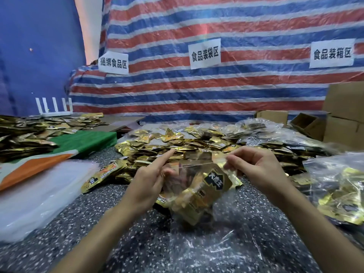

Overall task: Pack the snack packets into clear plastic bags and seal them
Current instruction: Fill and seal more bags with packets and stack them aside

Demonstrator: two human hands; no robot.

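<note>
Just the head cam here. Both hands are up over the speckled table (94, 223) with a clear bag (189, 209) between them. It's stuffed with gold packets (213, 183), one showing a black label. The left hand (147, 184) grips the bag's left side, index finger sticking straight out and the rest curled in (bit blurry there). The right hand (256, 168) pinches the bag's top right edge with thumb and fingertips. Can't tell if the mouth is sealed.

Just behind the bag is a big loose pile (167, 146) of the same packets. Right of the bag sit filled bags (338, 190), clear with gold packets inside, and more of them (256, 127) further back. Beyond those are cardboard boxes (346, 107), one with its flaps up, but its inside is out of sight.

Left of the bag there's a flat stack of empty bags (39, 194), partly under a green-and-orange sheet (78, 146). A second pile (23, 136) of packets lies further left.
</note>
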